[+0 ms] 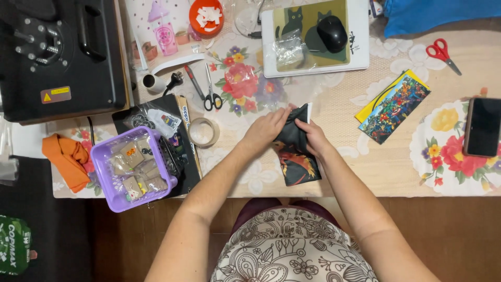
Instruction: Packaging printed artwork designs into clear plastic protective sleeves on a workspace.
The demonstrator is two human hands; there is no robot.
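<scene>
A dark fabric pouch (296, 159) with an orange-red printed picture lies on the table near its front edge, a white edge showing at its top. My left hand (267, 130) grips the pouch's upper left edge. My right hand (311, 136) pinches its upper right side. Both hands meet at the top of the pouch.
A purple basket (103, 175) of small packets, tape roll (204, 131), black-handled scissors (211, 89) and a black press machine (62, 57) stand left. A mouse (332, 32) sits on a cat-print pad at the back. Colourful printed cards (394, 106), red scissors (442, 53) and a phone (482, 127) lie right.
</scene>
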